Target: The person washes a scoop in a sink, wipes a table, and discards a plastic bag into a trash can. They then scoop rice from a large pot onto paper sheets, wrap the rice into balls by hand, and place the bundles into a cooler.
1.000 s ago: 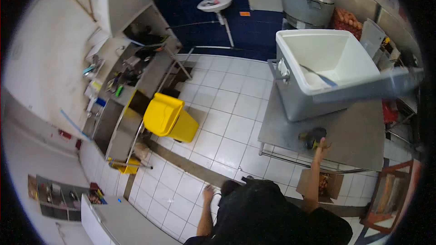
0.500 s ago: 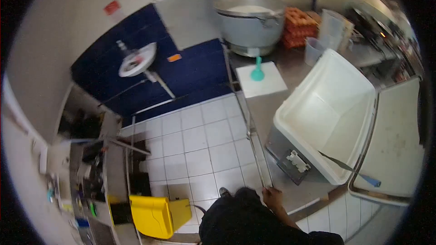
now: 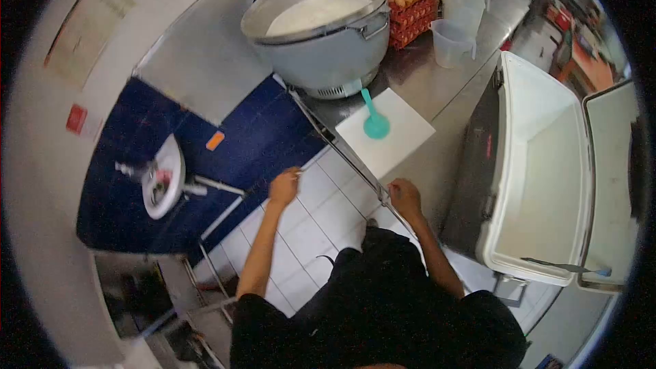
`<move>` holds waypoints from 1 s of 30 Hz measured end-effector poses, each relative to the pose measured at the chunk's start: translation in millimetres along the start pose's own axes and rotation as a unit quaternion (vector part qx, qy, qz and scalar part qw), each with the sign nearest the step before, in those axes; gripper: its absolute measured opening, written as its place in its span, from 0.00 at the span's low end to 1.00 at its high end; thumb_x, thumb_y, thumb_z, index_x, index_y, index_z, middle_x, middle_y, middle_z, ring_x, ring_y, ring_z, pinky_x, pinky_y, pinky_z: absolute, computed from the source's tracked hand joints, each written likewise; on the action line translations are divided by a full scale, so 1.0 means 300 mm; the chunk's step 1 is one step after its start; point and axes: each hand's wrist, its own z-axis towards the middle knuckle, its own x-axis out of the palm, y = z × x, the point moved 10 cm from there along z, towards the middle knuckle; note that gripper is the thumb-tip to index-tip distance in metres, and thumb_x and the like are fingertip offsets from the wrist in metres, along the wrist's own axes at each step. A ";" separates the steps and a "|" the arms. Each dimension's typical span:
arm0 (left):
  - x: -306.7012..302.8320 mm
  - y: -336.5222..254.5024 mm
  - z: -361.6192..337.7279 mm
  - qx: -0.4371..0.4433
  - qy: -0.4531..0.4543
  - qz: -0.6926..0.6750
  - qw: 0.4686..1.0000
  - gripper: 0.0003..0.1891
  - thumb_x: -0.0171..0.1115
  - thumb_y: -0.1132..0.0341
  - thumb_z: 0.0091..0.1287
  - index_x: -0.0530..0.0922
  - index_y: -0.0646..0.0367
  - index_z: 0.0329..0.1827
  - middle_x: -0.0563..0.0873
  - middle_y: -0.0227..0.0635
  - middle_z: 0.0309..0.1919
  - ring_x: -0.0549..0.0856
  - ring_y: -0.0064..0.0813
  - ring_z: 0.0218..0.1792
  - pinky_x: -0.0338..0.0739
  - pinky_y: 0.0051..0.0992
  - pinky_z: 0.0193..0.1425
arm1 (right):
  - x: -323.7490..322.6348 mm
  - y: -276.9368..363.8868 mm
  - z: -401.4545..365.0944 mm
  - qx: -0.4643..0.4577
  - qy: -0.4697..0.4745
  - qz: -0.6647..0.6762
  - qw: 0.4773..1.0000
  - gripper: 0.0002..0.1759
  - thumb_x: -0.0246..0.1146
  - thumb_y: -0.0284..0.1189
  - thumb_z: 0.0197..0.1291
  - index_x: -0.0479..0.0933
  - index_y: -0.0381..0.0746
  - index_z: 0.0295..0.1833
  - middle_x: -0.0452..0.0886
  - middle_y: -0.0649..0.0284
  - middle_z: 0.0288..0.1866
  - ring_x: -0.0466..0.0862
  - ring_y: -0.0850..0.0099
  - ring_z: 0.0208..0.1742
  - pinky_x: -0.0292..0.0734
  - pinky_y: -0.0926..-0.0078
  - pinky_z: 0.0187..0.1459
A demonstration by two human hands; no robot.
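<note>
My left hand [image 3: 285, 186] is raised over the tiled floor, left of the counter, with curled fingers. A small pale spot shows at its fingertips, too small to name. My right hand [image 3: 405, 198] is closed at the counter's front edge, just below a white board [image 3: 403, 143]; what is inside it, if anything, is hidden. On the board lies a turquoise scoop [image 3: 376, 125] with its handle pointing to the pot. The large grey pot [image 3: 318, 58] behind it holds a white mass that looks like cooked rice.
To the right stands a big cooler box [image 3: 471, 171], lid open, with a blue-handled knife [image 3: 567, 266] across its rim. Red trays of eggs [image 3: 413, 17] and clear plastic jugs [image 3: 451, 44] stand behind. A small washbasin [image 3: 174, 164] hangs on the blue wall.
My view has moved closer to the pot and board. My left hand has come into view. My right hand has moved forward along the counter edge. The yellow bin has left the view.
</note>
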 end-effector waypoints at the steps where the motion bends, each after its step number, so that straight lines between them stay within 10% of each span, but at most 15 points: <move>1: -0.041 -0.143 0.118 0.065 -0.019 -0.049 0.997 0.12 0.57 0.69 0.64 0.82 0.54 0.50 0.85 0.46 0.46 0.85 0.49 0.44 0.80 0.43 0.49 | 0.000 0.018 0.062 -0.024 -0.037 -0.041 0.998 0.12 0.60 0.34 0.64 0.79 0.35 0.35 0.81 0.53 0.31 0.82 0.54 0.34 0.76 0.57 0.39; 7: 0.069 -0.603 0.622 0.268 0.087 -0.030 0.959 0.25 0.58 0.79 0.57 0.75 0.50 0.59 0.75 0.40 0.62 0.84 0.47 0.49 0.80 0.43 0.50 | -0.362 0.276 0.288 0.059 -0.183 0.041 0.980 0.06 0.61 0.26 0.60 0.80 0.35 0.40 0.84 0.54 0.37 0.84 0.57 0.39 0.78 0.65 0.44; 11: 0.281 -0.702 0.804 0.408 0.145 0.003 0.901 0.34 0.58 0.83 0.53 0.72 0.45 0.66 0.70 0.37 0.67 0.81 0.46 0.54 0.80 0.43 0.53 | -0.925 0.606 0.202 0.120 -0.459 -0.300 0.828 0.12 0.64 0.30 0.61 0.79 0.37 0.49 0.82 0.53 0.43 0.81 0.56 0.43 0.75 0.62 0.46; 15: 0.395 -0.712 0.877 0.523 0.200 -0.065 0.826 0.23 0.61 0.78 0.56 0.78 0.53 0.58 0.80 0.37 0.54 0.82 0.43 0.51 0.79 0.42 0.52 | -1.036 0.391 0.215 0.357 -0.349 -0.447 0.742 0.26 0.65 0.44 0.62 0.73 0.35 0.57 0.80 0.47 0.49 0.81 0.50 0.52 0.75 0.53 0.49; 17: 0.290 -0.736 0.847 0.545 0.173 -0.104 0.814 0.18 0.61 0.74 0.59 0.80 0.54 0.54 0.82 0.36 0.47 0.82 0.41 0.50 0.80 0.40 0.50 | -1.034 0.290 0.218 0.488 -0.276 -0.449 0.696 0.26 0.63 0.49 0.61 0.74 0.35 0.47 0.83 0.47 0.41 0.83 0.46 0.44 0.76 0.51 0.45; 25: -0.501 -0.870 0.527 0.468 0.206 -0.439 0.739 0.26 0.59 0.76 0.59 0.73 0.59 0.64 0.82 0.42 0.37 0.81 0.35 0.35 0.80 0.32 0.41 | -1.020 0.352 0.262 0.452 -0.280 -0.503 0.682 0.27 0.63 0.53 0.60 0.75 0.37 0.34 0.84 0.46 0.32 0.85 0.46 0.34 0.78 0.52 0.35; 30: -0.944 -0.924 0.525 0.504 0.110 -0.456 0.725 0.23 0.56 0.71 0.66 0.71 0.62 0.65 0.84 0.50 0.51 0.83 0.38 0.36 0.78 0.35 0.43 | -1.047 0.342 0.273 0.431 -0.279 -0.483 0.710 0.26 0.62 0.53 0.61 0.75 0.37 0.35 0.84 0.47 0.33 0.86 0.48 0.34 0.79 0.53 0.35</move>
